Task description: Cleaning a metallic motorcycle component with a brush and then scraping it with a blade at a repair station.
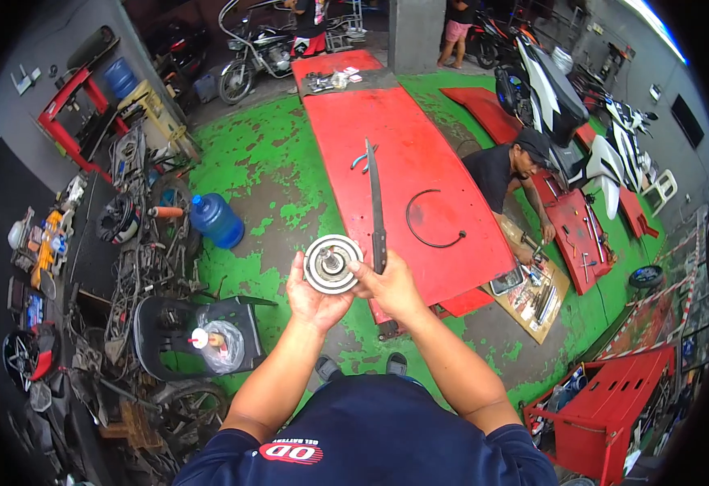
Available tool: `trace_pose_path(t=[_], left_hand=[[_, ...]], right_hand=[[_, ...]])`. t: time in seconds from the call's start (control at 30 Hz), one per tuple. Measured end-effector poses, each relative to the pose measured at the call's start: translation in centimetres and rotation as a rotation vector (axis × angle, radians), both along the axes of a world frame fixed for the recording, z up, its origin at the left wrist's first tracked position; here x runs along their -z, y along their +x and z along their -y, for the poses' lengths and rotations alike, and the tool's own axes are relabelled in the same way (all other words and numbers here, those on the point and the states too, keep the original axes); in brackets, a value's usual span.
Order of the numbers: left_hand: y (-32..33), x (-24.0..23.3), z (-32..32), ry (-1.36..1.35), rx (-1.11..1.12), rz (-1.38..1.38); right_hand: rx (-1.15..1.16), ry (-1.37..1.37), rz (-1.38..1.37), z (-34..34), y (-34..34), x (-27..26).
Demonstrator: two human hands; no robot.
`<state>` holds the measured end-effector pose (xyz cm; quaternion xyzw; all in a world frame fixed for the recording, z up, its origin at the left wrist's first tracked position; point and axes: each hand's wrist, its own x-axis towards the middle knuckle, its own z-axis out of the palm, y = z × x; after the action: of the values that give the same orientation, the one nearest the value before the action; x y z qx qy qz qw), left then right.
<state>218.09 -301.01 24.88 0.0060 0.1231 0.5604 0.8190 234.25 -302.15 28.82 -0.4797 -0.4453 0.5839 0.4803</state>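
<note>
A round metal rotor-like part (313,271) with a stubby central shaft faces up in front of me. My left hand (313,307) cradles it from below and the left side. At its right rim, my right hand (392,290) grips it, the thumb on the edge. A long knife (374,194) with a dark handle extends over the red lift table (342,146); its handle end meets the right hand's thumb web, and I cannot tell whether that hand holds it. Farther along lie blue-handled pliers (360,161), partly under the blade. A curved black cable (410,214) lies to the right.
Right of the table, a person (493,173) in a cap leans over tools on a cardboard sheet (542,328). A plastic chair (148,334) stands left, near a blue water jug (217,222). Motorcycle parts crowd the left wall. A red metal cart (609,395) stands at lower right.
</note>
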Motion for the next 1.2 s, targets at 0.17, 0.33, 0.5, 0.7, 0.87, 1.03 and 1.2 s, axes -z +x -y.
trace_pose_path(t=[0.17,0.33,0.5,0.7,0.87,1.03,1.2], left_hand=[[-1.2,-1.4,0.1,0.132,0.004,0.095],[-2.9,-1.8,-1.4,0.251,-0.108,0.103],[-3.4,-3.3,-2.8,0.325,-0.256,-0.144],[-2.3,-4.5,-3.1,0.465,-0.530,-0.362],[-1.3,-5.1,-2.8,0.538,-0.692,-0.535],[-1.2,-5.7,-2.6,0.567,-0.755,-0.568],[-2.4,-6.8,-2.2,0.535,-0.644,-0.527]], right_hand=[[-0.055,-0.050,0.555,3.1,2.3,-5.0],[-0.124,-0.060,0.608,6.7,3.9,-2.7],[-0.288,-0.151,0.500,8.2,3.5,-2.9],[-0.385,-0.282,0.211,9.2,1.5,-6.3],[-0.449,-0.360,-0.053,9.4,0.3,-6.7],[-0.458,-0.313,0.037,9.6,-1.1,-7.6],[-0.359,-0.167,0.406,9.2,-1.5,-5.4]])
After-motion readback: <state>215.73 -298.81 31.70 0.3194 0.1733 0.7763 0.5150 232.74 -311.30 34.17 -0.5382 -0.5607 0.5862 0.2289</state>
